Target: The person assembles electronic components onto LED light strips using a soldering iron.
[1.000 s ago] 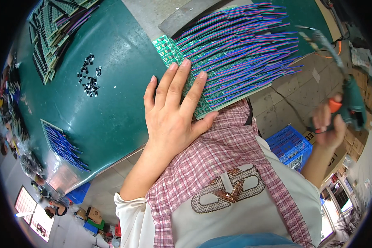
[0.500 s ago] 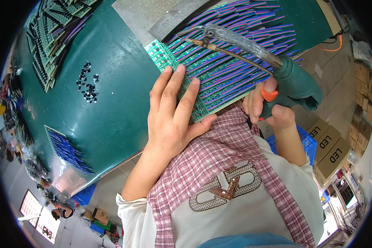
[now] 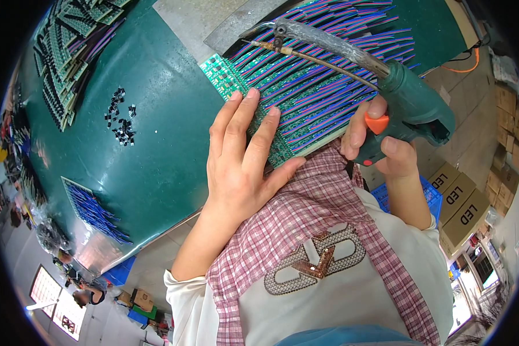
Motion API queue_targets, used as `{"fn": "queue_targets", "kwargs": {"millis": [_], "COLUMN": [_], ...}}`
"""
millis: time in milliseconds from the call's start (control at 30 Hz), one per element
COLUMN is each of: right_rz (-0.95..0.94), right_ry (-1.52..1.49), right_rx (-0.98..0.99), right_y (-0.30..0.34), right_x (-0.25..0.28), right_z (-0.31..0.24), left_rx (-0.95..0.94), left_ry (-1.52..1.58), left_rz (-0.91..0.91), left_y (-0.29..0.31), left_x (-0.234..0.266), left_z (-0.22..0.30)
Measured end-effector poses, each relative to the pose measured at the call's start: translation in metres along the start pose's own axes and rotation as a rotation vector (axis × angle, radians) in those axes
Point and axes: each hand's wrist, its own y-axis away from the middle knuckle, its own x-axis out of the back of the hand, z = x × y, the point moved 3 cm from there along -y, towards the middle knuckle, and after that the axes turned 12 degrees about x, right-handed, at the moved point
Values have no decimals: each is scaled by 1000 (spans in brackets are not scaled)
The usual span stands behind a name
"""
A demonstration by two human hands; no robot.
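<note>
A green circuit board panel point(image 3: 218, 74) lies under rows of blue, red and dark wires point(image 3: 328, 86). My left hand point(image 3: 236, 147) rests on its near left part, fingers spread and fingertips touching the board. My right hand point(image 3: 380, 135) is wrapped round the handle of a green pistol-grip soldering gun point(image 3: 421, 104) with an orange trigger. The gun's metal barrel and thin solder feed tube reach left over the wires. Its tip is above the board's far left part, close to a grey metal bar point(image 3: 242, 26); I cannot tell whether it touches anything.
Small black components point(image 3: 121, 118) are scattered on the green table mat point(image 3: 161, 161). Stacked circuit boards point(image 3: 69, 57) lie at the far left, and a small wired board point(image 3: 92, 210) nearer. A blue crate point(image 3: 429, 199) and cardboard boxes point(image 3: 464, 210) stand at the right.
The soldering gun has shifted slightly away from me, its tip moving a little up and left. My right hand moved with it. My left hand has stayed almost still.
</note>
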Motion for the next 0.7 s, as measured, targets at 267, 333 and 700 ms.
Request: {"fn": "queue_targets", "kwargs": {"millis": [267, 333, 700], "right_rz": [33, -4, -54], "right_ry": [-61, -104, 119], "right_rx": [-38, -49, -159], "right_y": [10, 15, 30], "right_x": [-4, -8, -50], "right_z": [-7, -13, -16], "left_rx": [-3, -80, -166], "left_ry": [-112, -136, -142], "left_rz": [-74, -90, 137], "left_y": [9, 17, 14], "left_x": [9, 14, 45], "left_z": [6, 9, -6]}}
